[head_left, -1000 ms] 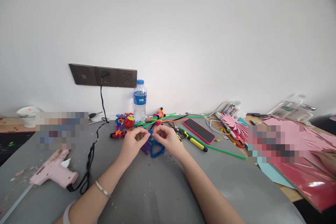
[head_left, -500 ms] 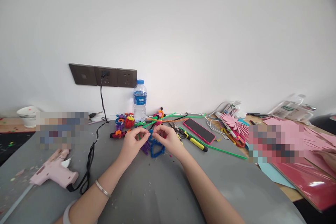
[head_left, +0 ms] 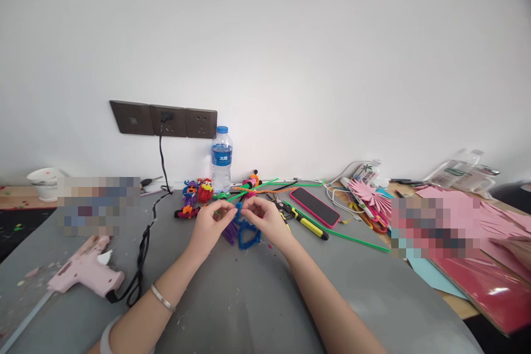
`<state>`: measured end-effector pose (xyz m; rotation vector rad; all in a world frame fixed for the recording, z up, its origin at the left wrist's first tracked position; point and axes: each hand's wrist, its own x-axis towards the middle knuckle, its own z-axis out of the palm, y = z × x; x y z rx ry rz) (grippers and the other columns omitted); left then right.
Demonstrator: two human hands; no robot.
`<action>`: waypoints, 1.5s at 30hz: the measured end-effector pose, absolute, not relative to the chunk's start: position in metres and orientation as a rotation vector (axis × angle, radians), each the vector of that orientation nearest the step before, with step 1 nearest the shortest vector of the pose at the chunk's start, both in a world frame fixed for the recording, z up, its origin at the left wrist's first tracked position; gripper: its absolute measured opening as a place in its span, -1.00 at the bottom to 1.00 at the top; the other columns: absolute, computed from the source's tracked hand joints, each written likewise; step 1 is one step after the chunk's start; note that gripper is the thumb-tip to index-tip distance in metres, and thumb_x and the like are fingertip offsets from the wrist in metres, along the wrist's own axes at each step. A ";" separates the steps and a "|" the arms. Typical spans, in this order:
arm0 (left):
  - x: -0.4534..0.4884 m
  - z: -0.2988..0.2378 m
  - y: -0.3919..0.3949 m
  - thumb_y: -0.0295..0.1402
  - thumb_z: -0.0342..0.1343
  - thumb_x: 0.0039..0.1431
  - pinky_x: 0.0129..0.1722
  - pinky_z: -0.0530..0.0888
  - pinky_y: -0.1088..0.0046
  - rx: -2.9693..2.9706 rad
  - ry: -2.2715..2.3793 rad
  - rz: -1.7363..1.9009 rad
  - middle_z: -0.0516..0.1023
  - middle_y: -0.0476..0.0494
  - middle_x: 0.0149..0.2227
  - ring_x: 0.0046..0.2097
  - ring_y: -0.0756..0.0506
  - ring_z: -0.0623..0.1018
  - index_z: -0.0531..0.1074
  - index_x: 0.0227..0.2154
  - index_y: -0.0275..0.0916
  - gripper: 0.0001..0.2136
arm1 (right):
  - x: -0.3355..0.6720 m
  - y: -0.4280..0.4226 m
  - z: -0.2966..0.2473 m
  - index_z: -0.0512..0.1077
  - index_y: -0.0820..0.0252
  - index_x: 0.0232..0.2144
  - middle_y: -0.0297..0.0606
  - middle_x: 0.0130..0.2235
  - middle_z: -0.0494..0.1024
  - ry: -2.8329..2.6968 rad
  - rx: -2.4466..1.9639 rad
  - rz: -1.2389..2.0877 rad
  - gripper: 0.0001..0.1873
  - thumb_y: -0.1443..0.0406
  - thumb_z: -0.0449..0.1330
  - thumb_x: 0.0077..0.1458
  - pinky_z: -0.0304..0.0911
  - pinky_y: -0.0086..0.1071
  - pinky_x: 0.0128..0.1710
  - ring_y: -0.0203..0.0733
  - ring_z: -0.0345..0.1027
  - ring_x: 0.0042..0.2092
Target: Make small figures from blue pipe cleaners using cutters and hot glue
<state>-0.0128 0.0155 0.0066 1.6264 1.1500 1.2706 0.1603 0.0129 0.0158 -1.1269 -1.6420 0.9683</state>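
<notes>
A blue pipe cleaner [head_left: 239,208] is pinched between the fingertips of my left hand [head_left: 213,225] and my right hand [head_left: 265,221], which almost meet above the grey table. Just below them, a bent blue pipe-cleaner shape [head_left: 249,237] hangs or lies; whether it joins the pinched piece I cannot tell. Purple pipe cleaners [head_left: 230,232] show beside it, partly behind my left hand. Small pipe-cleaner figures, one purple and orange [head_left: 189,193] and one red [head_left: 204,190], sit beyond my left hand. Yellow-and-black pliers [head_left: 307,225] lie to the right of my right hand.
A water bottle [head_left: 222,160] stands against the wall. To the right are a pink-cased phone [head_left: 315,206], a long green pipe cleaner [head_left: 360,241] and pink folded paper [head_left: 371,197]. On the left lies a pink glue gun [head_left: 85,271] with a black cord [head_left: 143,254] running to the wall socket.
Hardly anything differs: both hands keep their pinch on the blue pipe cleaner, in almost the same place. At the far right edge, another person's hand by the pink paper has shifted slightly.
</notes>
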 end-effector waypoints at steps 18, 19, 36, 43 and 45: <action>-0.015 0.007 0.017 -0.25 0.09 0.14 -0.47 0.29 0.52 1.843 1.114 1.208 0.44 -0.01 -0.45 -0.45 -0.01 0.35 0.43 -0.44 -0.21 -0.85 | 0.162 0.014 0.013 0.40 0.21 -0.44 -0.34 -0.48 0.40 -1.658 -1.110 0.965 -0.83 0.21 0.20 0.06 0.13 -0.44 -0.46 -0.30 0.21 -0.46; -0.015 0.007 0.017 -0.25 0.09 0.14 -0.47 0.29 0.51 1.846 1.113 1.208 0.43 -0.01 -0.46 -0.45 -0.01 0.35 0.43 -0.44 -0.21 -0.84 | 0.162 0.014 0.014 0.40 0.21 -0.44 -0.34 -0.48 0.40 -1.662 -1.114 0.962 -0.83 0.21 0.19 0.06 0.13 -0.44 -0.47 -0.30 0.20 -0.46; -0.016 0.006 0.016 -0.28 0.10 0.14 -0.47 0.29 0.51 1.880 1.140 1.231 0.46 -0.02 -0.46 -0.45 -0.01 0.36 0.44 -0.46 -0.22 -0.85 | 0.161 0.013 0.016 0.41 0.21 -0.46 -0.35 -0.48 0.42 -1.697 -1.140 0.910 -0.82 0.20 0.20 0.04 0.03 -0.44 -0.50 -0.35 0.09 -0.52; -0.016 0.005 0.016 -0.29 0.09 0.14 -0.47 0.30 0.51 1.891 1.142 1.228 0.46 -0.03 -0.45 -0.45 -0.01 0.36 0.45 -0.45 -0.22 -0.86 | 0.161 0.012 0.019 0.41 0.21 -0.47 -0.36 -0.50 0.43 -1.709 -1.138 0.884 -0.85 0.23 0.20 0.03 0.03 -0.44 -0.51 -0.35 0.09 -0.52; -0.015 0.006 0.016 -0.28 0.09 0.14 -0.48 0.30 0.51 1.896 1.145 1.230 0.47 -0.03 -0.46 -0.45 -0.01 0.36 0.45 -0.46 -0.22 -0.85 | 0.161 0.011 0.020 0.41 0.20 -0.48 -0.36 -0.50 0.43 -1.713 -1.139 0.877 -0.85 0.23 0.20 0.03 0.03 -0.44 -0.51 -0.34 0.09 -0.52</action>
